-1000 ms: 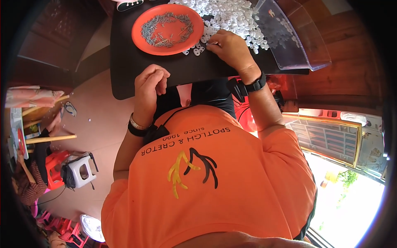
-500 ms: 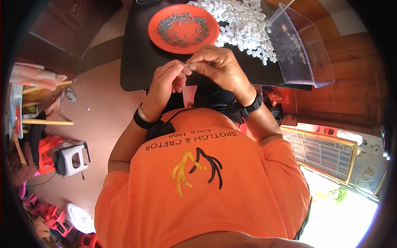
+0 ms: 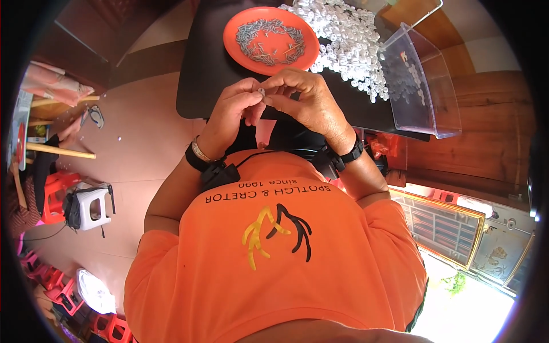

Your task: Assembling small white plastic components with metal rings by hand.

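Observation:
Above my lap, at the table's near edge, both hands meet fingertip to fingertip. My left hand (image 3: 231, 111) pinches a small white plastic piece (image 3: 261, 91) between thumb and fingers. My right hand (image 3: 311, 106) is closed in a pinch against the same piece; whatever else its fingertips hold is too small to make out. Just beyond the hands lies an orange-red round plate (image 3: 231, 43) with many small grey metal nails or screws (image 3: 251, 34) in a rough ring. To its right spreads a heap of similar white plastic pieces (image 3: 349, 46).
The dark table (image 3: 197, 86) carries the plate and heap. A clear plastic bin (image 3: 429, 117) lies tilted at its right edge, with some white pieces in it. On the left floor stand a white stool (image 3: 94, 208) and red stools. Another person's arm (image 3: 43, 171) shows far left.
The view has shifted slightly, so the plate and table sit farther right in it. The white piece shows more plainly between my fingertips. Both hands stay together.

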`<action>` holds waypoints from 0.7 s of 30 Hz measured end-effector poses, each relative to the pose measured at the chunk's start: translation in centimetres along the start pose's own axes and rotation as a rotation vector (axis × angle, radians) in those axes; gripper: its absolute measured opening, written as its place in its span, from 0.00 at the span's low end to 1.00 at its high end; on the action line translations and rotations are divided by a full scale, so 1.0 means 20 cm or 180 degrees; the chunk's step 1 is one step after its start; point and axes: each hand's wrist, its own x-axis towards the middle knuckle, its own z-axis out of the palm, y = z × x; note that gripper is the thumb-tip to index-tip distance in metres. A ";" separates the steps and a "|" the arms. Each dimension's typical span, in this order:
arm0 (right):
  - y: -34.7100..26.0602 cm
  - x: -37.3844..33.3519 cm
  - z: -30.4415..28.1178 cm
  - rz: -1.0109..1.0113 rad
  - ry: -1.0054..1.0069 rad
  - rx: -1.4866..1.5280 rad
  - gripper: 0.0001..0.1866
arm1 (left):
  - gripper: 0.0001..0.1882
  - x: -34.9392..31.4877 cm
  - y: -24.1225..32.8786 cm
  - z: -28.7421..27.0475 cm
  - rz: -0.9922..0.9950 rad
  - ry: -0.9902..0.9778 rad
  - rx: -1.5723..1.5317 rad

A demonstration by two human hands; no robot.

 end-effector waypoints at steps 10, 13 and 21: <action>0.13 0.40 -0.18 -0.0371 -0.0113 -0.2295 0.09 | 0.07 0.01 0.01 -0.06 0.0001 0.0239 0.0123; 0.27 0.54 -0.23 -0.0282 -0.0312 -0.2891 0.10 | 0.08 0.02 0.00 -0.07 0.0022 0.0249 -0.0029; 0.27 0.63 -0.14 -0.0244 -0.0798 -0.3378 0.10 | 0.08 0.01 0.01 -0.06 -0.0011 0.0346 -0.0161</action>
